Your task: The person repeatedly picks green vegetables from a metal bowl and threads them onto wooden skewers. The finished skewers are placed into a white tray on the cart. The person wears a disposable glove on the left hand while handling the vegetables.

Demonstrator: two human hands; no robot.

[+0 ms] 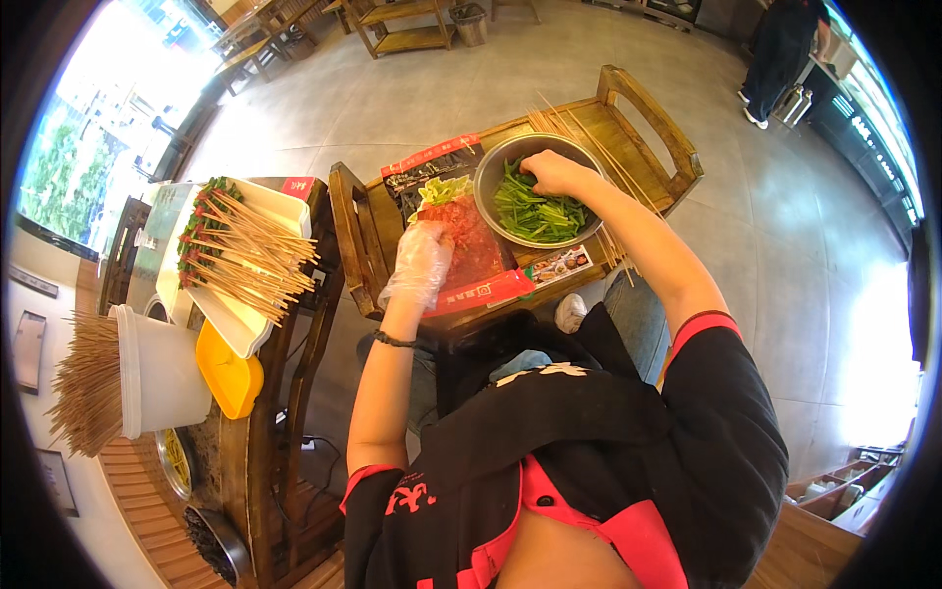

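Observation:
My left hand (419, 258), in a clear plastic glove, rests at the near-left edge of a pile of sliced raw red meat (471, 243). Its fingertips touch the meat; whether they pinch a slice cannot be made out. The meat lies on an opened plastic food package (475, 293) with red borders, beside some pale green leaves (445, 190). My bare right hand (558, 174) reaches into a round metal bowl (489, 222) of cut green stalks (541, 213). Its fingers bend down onto the stalks, with the tips partly hidden.
Under the bowl and package is a wooden tray-like stand (640, 151) with raised handles, bearing loose bamboo skewers (618, 173). Left, a table holds a white tray (276, 202) of filled skewers (250, 250), a yellow tray (232, 375) and a skewer-filled white bucket (162, 368). A person (784, 51) stands far right.

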